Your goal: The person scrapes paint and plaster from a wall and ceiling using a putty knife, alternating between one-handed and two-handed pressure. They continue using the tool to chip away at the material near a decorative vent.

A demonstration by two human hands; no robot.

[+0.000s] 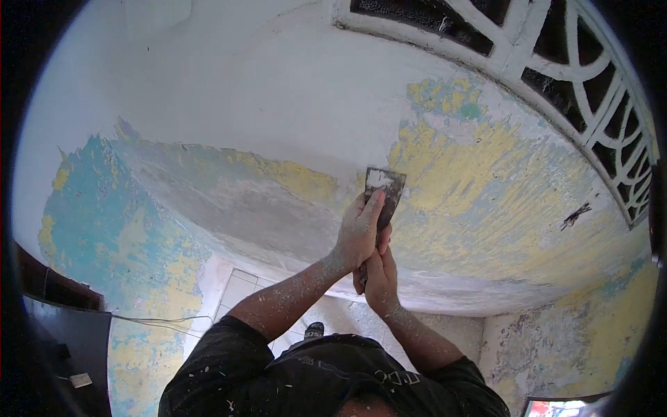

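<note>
Left hand [358,236] and right hand [381,281] both clench my scraper [384,191]; wall [278,104] looks partly stripped, with yellow and blue paint [472,181] left to scrape.

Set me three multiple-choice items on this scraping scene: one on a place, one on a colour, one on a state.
1. Where is the blade of the scraper?
A. against the wall
B. on the floor
C. in a bucket

2. What colour is the old paint just right of the blade?
A. red
B. yellow
C. black

3. How is the scraper held?
A. by one hand
B. by both hands
C. by no hand

Answers:
1 A: the blade lies against the peeling surface.
2 B: yellow patches spread beside it.
3 B: the left hand presses up by the blade, and the right hand grips below it.
</note>
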